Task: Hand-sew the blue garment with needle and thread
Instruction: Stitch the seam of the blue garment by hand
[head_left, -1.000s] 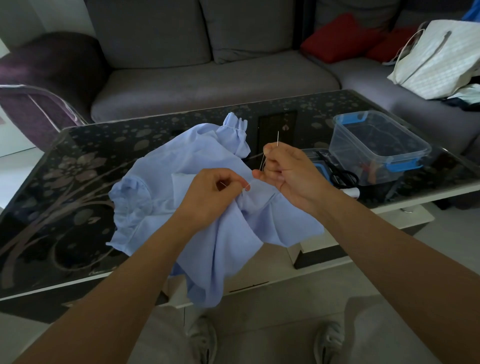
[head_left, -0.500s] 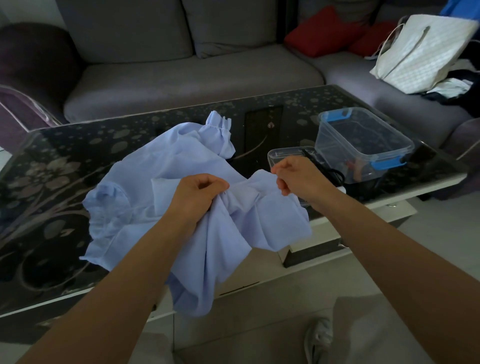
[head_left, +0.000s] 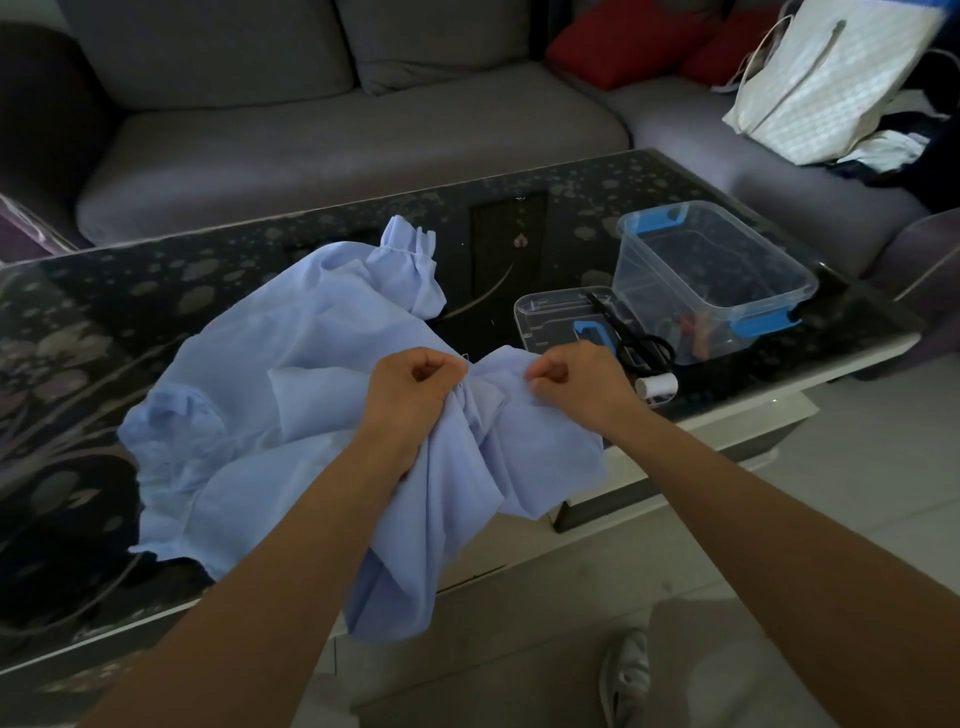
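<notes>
Hands curled tight: left hand (head_left: 415, 391) and right hand (head_left: 582, 387) each clutch blue garment (head_left: 291, 410).

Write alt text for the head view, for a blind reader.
Two bare hands hold a bunched blue garment over the near edge of a dark glass table: the left hand grips a fold, the right hand pinches the cloth beside it. A clear box, scissors and a white spool sit to the right.

both bare forearms reach forward. the left hand (head_left: 415, 387) is curled in a fist, gripping the light blue cloth garment (head_left: 291, 374); the right hand (head_left: 576, 384), also curled, pinches it just beside.
</notes>
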